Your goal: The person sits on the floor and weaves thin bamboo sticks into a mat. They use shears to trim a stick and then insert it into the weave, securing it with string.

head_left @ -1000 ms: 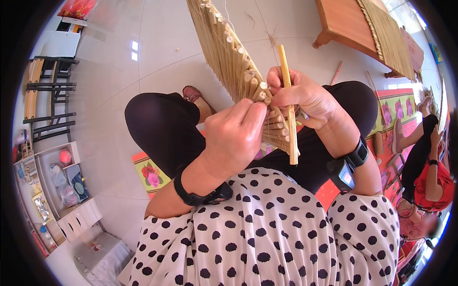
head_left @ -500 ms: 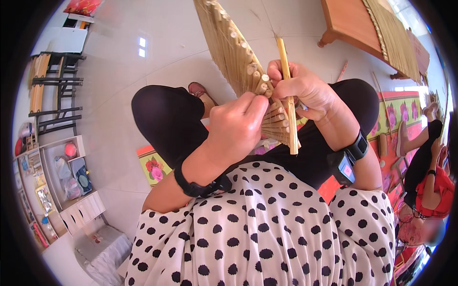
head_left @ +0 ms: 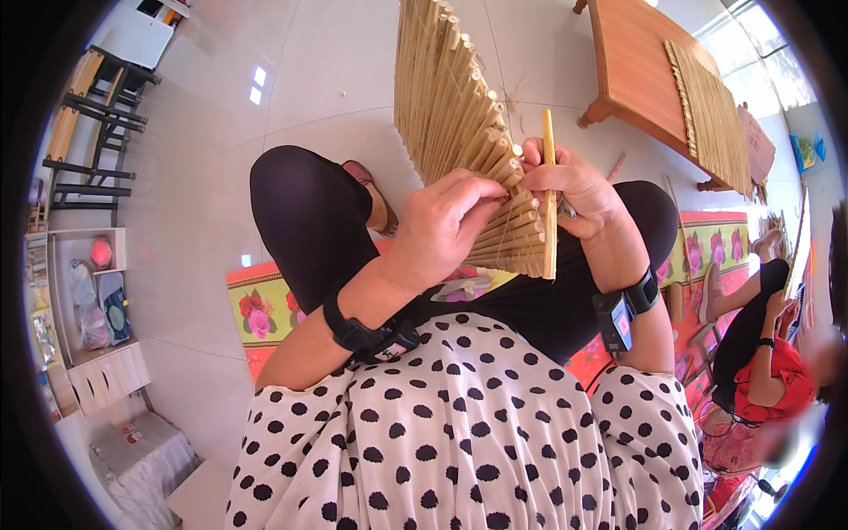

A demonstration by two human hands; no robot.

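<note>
Pale glossy tiled floor (head_left: 212, 115), w/ orange-brown wooden table (head_left: 632, 53) upper R; straw-coloured mat of bound round stalks (head_left: 433, 102) slants b/w black-trousered knees (head_left: 309, 203), prob. light, stiff lengthwise, bendy crosswise; best held nr cut ends. L hand (head_left: 442, 225): fingertips pinched tight on mat edge. R hand (head_left: 579, 190): thumb & fingers closed on slim yellow stick (head_left: 549, 225).

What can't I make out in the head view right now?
All in the head view:
- Mat's far end: cut off by the top edge.
- What the left hand pinches, if anything: hidden by its fingers.
- Grey bit beside the stick, at the right hand: too small, partly covered by fingers.
- Co-worker's head: blurred near the right rim.
</note>
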